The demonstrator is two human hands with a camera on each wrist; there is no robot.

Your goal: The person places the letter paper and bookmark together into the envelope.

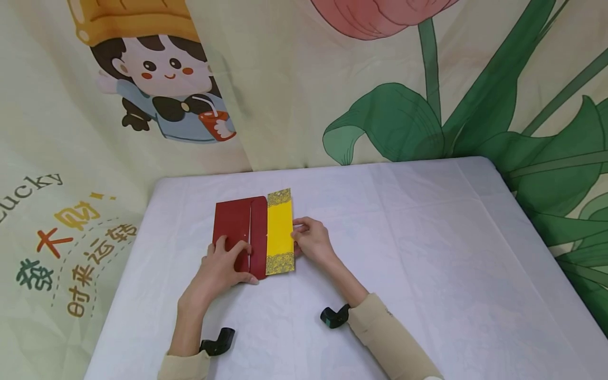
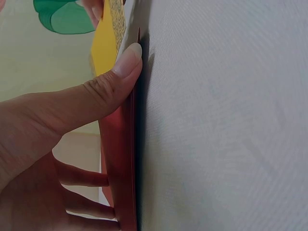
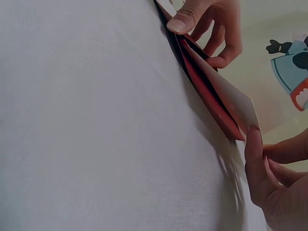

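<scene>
A dark red paper envelope [image 1: 233,221] lies toward the left of the table, with a narrow lengthwise strip along its right side. Against that side is a yellow card [image 1: 280,229] with grey patterned bands at both ends. My left hand [image 1: 220,266] holds the envelope's near part: the thumb [image 2: 108,94] lies along the near edge and the other fingers rest on its face. My right hand [image 1: 313,240] pinches the card's right edge between thumb and fingers. In the right wrist view, the card's pale underside [image 3: 236,98] slants up from the red paper [image 3: 207,91].
A white cloth covers the table [image 1: 427,253]. Behind it hangs a printed curtain [image 1: 285,105] with a cartoon figure and large green leaves. Black wrist-worn devices [image 1: 218,342] sit near both sleeve cuffs.
</scene>
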